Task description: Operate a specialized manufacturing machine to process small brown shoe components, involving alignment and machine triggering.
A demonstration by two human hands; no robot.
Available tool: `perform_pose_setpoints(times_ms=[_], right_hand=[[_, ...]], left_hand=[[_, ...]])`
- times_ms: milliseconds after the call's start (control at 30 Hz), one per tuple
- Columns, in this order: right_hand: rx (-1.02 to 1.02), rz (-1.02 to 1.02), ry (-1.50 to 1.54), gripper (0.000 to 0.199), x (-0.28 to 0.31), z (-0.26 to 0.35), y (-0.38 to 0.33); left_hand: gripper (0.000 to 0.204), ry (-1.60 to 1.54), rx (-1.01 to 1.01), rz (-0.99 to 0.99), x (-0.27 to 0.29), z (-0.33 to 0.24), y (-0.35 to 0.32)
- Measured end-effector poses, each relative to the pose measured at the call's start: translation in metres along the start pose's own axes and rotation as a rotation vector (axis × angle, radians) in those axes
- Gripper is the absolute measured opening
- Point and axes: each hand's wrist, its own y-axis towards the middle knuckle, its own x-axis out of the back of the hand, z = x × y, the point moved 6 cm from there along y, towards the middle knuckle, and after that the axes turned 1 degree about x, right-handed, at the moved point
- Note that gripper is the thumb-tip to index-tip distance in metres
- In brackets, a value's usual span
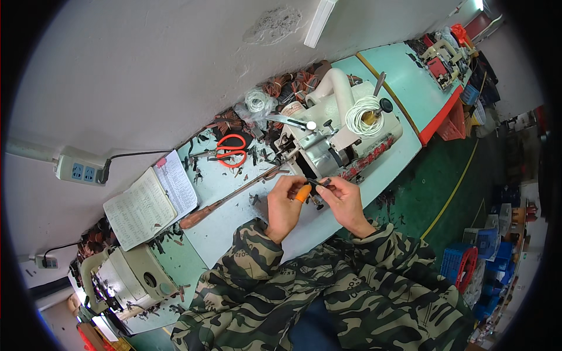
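1. Head view, middle of the frame: your left hand [285,206], with an orange fingertip cover, and your right hand [346,202] are both pinched shut on a small dark strip [321,183]. You're holding it just in front of the white sewing machine [336,137], above the pale green table [234,225].
2. That strip is tiny, so I'd guess a loose grip lets it drop into the dark scraps littering the table, and good luck finding it.
3. Your fingers sit near the machine's working end, and a nip looks possible if it runs.
4. The long screwdriver [231,198] lies left of your hands and the orange scissors [229,150] are at upper centre-left. A stray elbow could knock either one.
5. Containers: blue crates [468,257] at lower right, contents too blurry to tell. The open notebook [149,202] leans at the left.
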Motion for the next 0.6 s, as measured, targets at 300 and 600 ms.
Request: perform_pose_setpoints(times_ms=[300,600], right_hand=[[-0.076,0.093,0.164,0.012,0.008,0.001,0.005],[-0.086,0.087,0.115,0.012,0.011,-0.001,0.004]], left_hand=[[0.02,-0.424,0.301,0.275,-0.015,0.01,0.007],[0.021,-0.546,0.352,0.302,-0.023,0.015,0.005]])
